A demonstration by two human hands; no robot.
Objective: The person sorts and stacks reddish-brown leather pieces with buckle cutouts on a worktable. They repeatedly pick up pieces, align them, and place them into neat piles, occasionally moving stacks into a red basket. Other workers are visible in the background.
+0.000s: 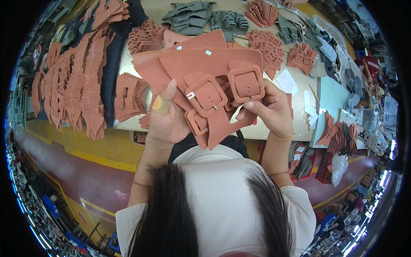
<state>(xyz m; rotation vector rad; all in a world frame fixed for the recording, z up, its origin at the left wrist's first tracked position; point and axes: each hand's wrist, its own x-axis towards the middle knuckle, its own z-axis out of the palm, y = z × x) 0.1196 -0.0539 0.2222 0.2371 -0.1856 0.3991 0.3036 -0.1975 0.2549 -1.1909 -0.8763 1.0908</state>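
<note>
a person seen from above holds up a stack of terracotta-coloured suede shoe-upper pieces with covered square buckles [214, 85], lifted in front of the chest above the near edge of a pale worktable [299, 124]. the left hand [168, 120] grasps the stack from its left side, thumb pressed up against the front piece. the right hand [274, 109] grips the right side, fingertips [250, 105] pinching just below the right-hand square buckle [246, 82]. a second covered buckle [206, 95] sits beside it, nearer the left hand. on the table behind lie more piles of terracotta buckle straps [269, 51] and olive-green pieces [190, 17]. to the left, rows of terracotta cut pieces [72, 85] lie overlapping on a dark surface.
</note>
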